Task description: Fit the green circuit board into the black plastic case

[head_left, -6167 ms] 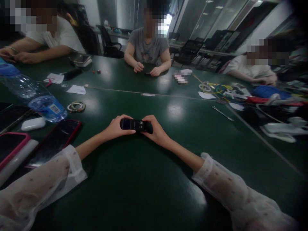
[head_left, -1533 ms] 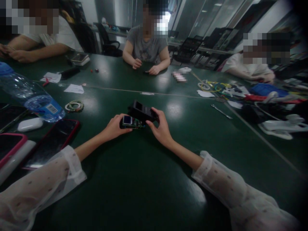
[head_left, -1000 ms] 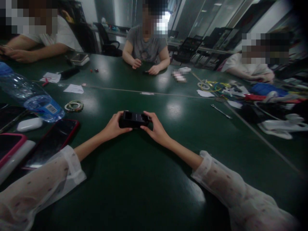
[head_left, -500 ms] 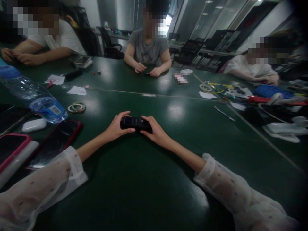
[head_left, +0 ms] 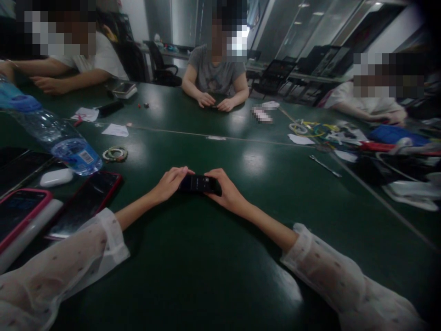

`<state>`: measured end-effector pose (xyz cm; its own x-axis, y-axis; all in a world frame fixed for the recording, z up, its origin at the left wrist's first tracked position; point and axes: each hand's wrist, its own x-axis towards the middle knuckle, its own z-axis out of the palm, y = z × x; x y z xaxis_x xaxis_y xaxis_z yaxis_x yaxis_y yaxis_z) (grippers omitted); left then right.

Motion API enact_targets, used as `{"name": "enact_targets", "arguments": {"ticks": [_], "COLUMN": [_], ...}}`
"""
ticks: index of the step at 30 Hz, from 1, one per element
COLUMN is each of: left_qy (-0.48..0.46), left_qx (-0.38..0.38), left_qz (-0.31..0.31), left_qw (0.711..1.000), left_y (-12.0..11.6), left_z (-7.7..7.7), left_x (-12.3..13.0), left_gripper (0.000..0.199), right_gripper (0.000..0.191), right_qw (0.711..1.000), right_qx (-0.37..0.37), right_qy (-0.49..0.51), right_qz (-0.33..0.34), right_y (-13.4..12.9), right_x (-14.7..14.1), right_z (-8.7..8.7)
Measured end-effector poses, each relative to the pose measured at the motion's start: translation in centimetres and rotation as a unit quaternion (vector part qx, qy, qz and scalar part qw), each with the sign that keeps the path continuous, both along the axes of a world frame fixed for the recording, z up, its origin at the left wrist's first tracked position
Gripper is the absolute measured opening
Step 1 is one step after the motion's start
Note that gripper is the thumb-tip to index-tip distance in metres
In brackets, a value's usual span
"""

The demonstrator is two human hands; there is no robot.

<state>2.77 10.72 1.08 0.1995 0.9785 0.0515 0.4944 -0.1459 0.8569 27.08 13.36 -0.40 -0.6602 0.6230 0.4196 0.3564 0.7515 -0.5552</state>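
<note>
A black phone [head_left: 198,183] with a dark lit screen is held sideways, low over the green table, between my two hands. Its right end is in my right hand [head_left: 225,191], with the thumb along the near edge and the fingers curled round the far side. My left hand [head_left: 170,184] is closed about the left end; the thumb is lifted toward the upper left corner, next to the forefinger. The other left fingers are partly hidden behind the palm.
A water bottle [head_left: 74,145] leans in at left, beside a bead bracelet [head_left: 115,154], a white earbud case [head_left: 57,177], a red-edged phone [head_left: 86,202] and a pink-cased phone [head_left: 24,216]. At right lie a wrench [head_left: 325,166] and tangled cables [head_left: 310,130]. Three people sit across the table [head_left: 193,276].
My left thumb has moved from the phone's near edge up to its upper left corner. My right hand keeps its grip. The view has shifted slightly left.
</note>
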Motion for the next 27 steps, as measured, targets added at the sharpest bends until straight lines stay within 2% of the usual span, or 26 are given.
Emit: {"name": "enact_targets", "arguments": {"ticks": [15,23,27], "left_qy": [-0.030,-0.005,0.046], "left_qx": [0.007,0.011,0.031], "left_qz": [-0.002,-0.005,-0.024], "left_qw": [1.000,1.000,0.998], "left_y": [0.10,0.20,0.51], "left_z": [-0.22,-0.36,-0.78], "left_x": [-0.08,-0.14,-0.34], "left_gripper": [0.050,0.052,0.050], "right_gripper": [0.052,0.051,0.051], "right_qw": [1.000,1.000,1.000], "right_qx": [-0.010,-0.009,-0.004], "right_qy": [-0.004,0.001,0.005], "right_qz": [0.001,0.003,0.004], "right_y": [-0.20,-0.25,-0.26], "right_x": [-0.03,-0.15,-0.21], "right_z": [0.27,0.51,0.48]}}
